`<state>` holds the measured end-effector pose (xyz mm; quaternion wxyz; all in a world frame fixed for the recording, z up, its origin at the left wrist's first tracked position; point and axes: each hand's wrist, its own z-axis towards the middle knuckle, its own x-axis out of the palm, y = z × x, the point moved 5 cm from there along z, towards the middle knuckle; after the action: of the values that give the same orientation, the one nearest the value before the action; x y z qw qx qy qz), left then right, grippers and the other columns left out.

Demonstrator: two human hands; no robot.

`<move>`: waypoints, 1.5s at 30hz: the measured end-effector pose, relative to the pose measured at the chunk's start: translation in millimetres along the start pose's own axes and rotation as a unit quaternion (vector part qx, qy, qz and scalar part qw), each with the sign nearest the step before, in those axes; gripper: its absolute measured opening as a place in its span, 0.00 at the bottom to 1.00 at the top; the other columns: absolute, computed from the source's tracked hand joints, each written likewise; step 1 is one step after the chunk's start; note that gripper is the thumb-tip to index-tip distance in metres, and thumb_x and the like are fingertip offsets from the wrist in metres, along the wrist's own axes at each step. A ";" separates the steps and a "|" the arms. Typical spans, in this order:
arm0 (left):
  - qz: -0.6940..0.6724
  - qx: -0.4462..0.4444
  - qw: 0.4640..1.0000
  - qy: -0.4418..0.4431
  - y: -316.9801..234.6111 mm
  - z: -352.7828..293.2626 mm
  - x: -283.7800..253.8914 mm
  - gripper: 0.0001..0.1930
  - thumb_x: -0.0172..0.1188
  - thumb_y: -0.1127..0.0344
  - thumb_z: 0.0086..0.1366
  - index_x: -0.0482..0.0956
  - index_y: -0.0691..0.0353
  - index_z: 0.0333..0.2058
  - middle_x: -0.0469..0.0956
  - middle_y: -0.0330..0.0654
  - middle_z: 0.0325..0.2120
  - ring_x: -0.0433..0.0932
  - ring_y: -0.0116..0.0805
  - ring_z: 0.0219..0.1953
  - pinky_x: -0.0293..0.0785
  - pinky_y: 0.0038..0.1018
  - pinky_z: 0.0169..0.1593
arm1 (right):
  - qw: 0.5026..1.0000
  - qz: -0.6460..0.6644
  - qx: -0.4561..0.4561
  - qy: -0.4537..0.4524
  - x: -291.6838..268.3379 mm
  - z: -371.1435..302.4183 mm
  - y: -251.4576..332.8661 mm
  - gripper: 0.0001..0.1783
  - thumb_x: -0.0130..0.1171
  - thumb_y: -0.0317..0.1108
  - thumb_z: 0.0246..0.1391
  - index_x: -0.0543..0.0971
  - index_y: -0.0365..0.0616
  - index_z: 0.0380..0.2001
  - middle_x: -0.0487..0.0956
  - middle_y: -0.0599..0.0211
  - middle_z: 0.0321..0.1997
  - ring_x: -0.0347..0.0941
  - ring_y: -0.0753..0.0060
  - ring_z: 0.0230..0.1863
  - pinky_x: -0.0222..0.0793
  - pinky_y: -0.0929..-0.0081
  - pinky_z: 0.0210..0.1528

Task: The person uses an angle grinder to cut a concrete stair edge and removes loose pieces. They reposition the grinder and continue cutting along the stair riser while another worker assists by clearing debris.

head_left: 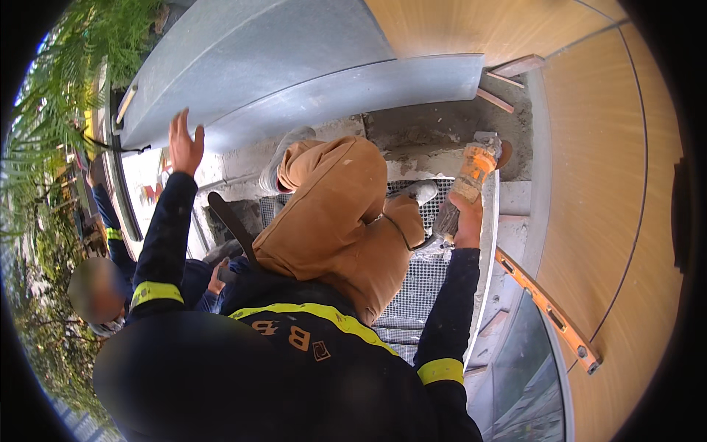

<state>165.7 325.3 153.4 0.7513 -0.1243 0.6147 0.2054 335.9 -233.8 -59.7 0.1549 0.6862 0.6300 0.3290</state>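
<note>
My right hand (468,222) is wrapped round the body of a dusty orange angle grinder (473,171). The grinder's disc (505,153) is at the far end, next to the edge of a pale stone slab. Whether the disc touches the slab or is turning, I cannot tell. My left hand (185,144) is raised on the far left with its fingers apart, holding nothing. It appears in front of a large curved grey panel (294,55); whether it touches the panel I cannot tell.
An orange spirit level (549,309) leans on the right by a wood-toned wall (589,147). Wooden strips (495,101) lie by the grey panel's end. Black grating (416,295) lies below my legs. On the left, another person (99,291) is close by, near green foliage (66,96).
</note>
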 end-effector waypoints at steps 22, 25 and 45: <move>0.049 -0.158 0.980 -0.109 -15.8 124.2 114.2 0.40 0.66 0.66 0.54 0.58 0.58 0.65 0.61 0.49 0.65 0.65 0.54 0.60 0.61 0.46 0.61 | 0.961 -0.161 0.205 0.092 95.8 45.2 -29.7 0.19 0.58 0.32 0.53 0.68 0.40 0.47 0.78 0.57 0.35 0.77 0.64 0.26 0.79 0.66 0.27; 0.017 -0.165 0.984 -0.067 -12.4 126.2 117.0 0.41 0.66 0.70 0.52 0.58 0.55 0.66 0.60 0.48 0.66 0.74 0.56 0.51 0.70 0.44 0.53 | 0.967 -0.108 0.206 0.104 112.8 50.3 -46.9 0.19 0.58 0.31 0.52 0.68 0.39 0.46 0.78 0.56 0.34 0.78 0.63 0.26 0.79 0.65 0.27; 0.049 -0.090 0.992 0.071 15.7 138.9 94.8 0.39 0.60 0.70 0.50 0.63 0.52 0.64 0.62 0.52 0.63 0.78 0.51 0.49 0.75 0.34 0.54 | 0.976 0.164 0.143 0.027 145.1 28.9 -100.5 0.23 0.61 0.25 0.49 0.66 0.39 0.48 0.75 0.60 0.34 0.77 0.63 0.27 0.78 0.67 0.25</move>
<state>294.8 414.9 91.7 0.6807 -0.1753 0.6508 0.2871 276.5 -71.9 -106.8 -0.0176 0.7861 0.5534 0.2746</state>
